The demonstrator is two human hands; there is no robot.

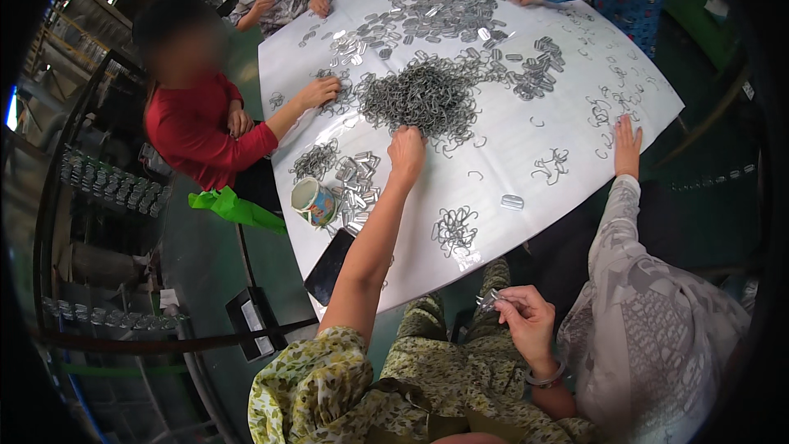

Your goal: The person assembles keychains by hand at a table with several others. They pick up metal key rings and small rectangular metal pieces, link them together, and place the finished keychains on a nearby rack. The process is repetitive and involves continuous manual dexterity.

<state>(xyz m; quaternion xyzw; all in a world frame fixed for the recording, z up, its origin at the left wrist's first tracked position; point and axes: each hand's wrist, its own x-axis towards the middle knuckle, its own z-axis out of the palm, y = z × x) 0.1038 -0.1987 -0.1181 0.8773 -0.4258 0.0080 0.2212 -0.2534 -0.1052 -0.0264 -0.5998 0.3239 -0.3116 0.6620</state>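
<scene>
A single head-worn fisheye view looks steeply down from close above the person's lap onto the wide white sheet-covered worktable (526,156) ahead.
</scene>
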